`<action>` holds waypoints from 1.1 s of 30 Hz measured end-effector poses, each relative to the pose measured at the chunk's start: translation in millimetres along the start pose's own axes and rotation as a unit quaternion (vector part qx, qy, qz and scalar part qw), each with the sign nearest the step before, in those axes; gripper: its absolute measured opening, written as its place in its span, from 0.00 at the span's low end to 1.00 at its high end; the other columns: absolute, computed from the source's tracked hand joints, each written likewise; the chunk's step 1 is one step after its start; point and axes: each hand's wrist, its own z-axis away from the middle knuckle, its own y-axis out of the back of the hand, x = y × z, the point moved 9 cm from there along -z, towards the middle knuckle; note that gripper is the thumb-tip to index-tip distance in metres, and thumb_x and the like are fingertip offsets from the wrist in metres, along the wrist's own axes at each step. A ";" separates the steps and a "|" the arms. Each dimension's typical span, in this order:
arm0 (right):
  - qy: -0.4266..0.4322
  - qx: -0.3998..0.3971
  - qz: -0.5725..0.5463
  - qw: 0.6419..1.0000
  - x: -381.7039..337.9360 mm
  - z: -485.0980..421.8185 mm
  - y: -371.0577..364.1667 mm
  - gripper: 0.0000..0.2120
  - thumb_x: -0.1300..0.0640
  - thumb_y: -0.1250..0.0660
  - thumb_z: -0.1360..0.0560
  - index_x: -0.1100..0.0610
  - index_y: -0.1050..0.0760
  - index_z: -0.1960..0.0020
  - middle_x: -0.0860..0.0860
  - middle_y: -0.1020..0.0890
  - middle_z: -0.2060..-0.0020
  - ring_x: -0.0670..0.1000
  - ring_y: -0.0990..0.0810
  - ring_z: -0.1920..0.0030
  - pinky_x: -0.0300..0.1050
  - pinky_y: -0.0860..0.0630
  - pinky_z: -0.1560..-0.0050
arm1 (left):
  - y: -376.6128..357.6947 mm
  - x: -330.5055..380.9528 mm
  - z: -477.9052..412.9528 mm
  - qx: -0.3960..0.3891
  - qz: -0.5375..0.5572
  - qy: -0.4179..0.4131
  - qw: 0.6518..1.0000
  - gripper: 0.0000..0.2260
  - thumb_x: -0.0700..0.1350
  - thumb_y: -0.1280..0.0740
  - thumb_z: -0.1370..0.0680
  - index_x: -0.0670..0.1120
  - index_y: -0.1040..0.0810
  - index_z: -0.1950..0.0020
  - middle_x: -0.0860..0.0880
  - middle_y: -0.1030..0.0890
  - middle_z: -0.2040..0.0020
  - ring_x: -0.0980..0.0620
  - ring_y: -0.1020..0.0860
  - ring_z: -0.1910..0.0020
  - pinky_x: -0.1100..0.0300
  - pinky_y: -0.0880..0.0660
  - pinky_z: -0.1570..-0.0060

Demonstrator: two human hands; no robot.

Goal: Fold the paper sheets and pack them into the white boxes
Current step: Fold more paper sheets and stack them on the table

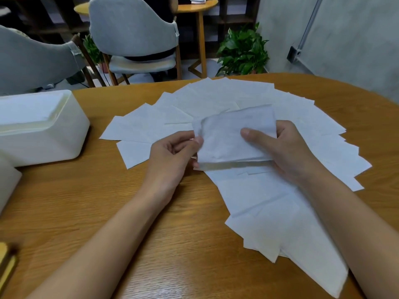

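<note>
I hold a folded white paper sheet (228, 143) just above the table, in front of me. My right hand (287, 152) grips its right side, thumb lying on top and fingers underneath. My left hand (172, 154) pinches its left edge with curled fingers. Several flat white paper sheets (216, 100) lie fanned out on the wooden table (133, 212) under and around my hands. An open white box (38, 126) stands at the left, with white paper showing inside it.
A second white box (7, 182) pokes in at the far left edge. A yellow-edged object (6, 262) lies at the bottom left corner. Beyond the table stand grey chairs (133, 35), a small round table (194, 7) and a potted plant (244, 50).
</note>
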 end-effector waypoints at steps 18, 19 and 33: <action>0.054 -0.083 -0.070 0.993 -14.4 4.8 -18.5 0.30 0.64 0.27 0.22 0.40 0.31 0.28 0.54 0.17 0.38 0.59 0.16 0.41 0.54 0.17 0.47 | -8.6 18.0 10.0 -0.011 0.012 -0.053 0.998 0.24 0.38 0.27 0.20 0.53 0.29 0.27 0.46 0.12 0.45 0.46 0.13 0.48 0.51 0.15 0.51; 0.059 -0.097 -0.055 0.992 -15.3 5.2 -19.4 0.26 0.63 0.27 0.23 0.42 0.26 0.30 0.54 0.17 0.37 0.58 0.17 0.39 0.53 0.19 0.44 | -7.4 20.6 10.8 -0.002 0.005 -0.063 0.998 0.22 0.37 0.27 0.20 0.52 0.28 0.29 0.45 0.12 0.46 0.45 0.12 0.50 0.51 0.15 0.52; 0.069 0.015 0.127 0.989 -5.7 -4.6 5.7 0.17 0.68 0.32 0.21 0.51 0.13 0.41 0.40 0.13 0.44 0.37 0.20 0.37 0.29 0.29 0.36 | -76.9 6.2 52.0 -0.288 -0.423 -0.247 0.823 0.20 0.61 0.20 0.30 0.58 0.16 0.41 0.61 0.24 0.41 0.57 0.25 0.37 0.56 0.27 0.38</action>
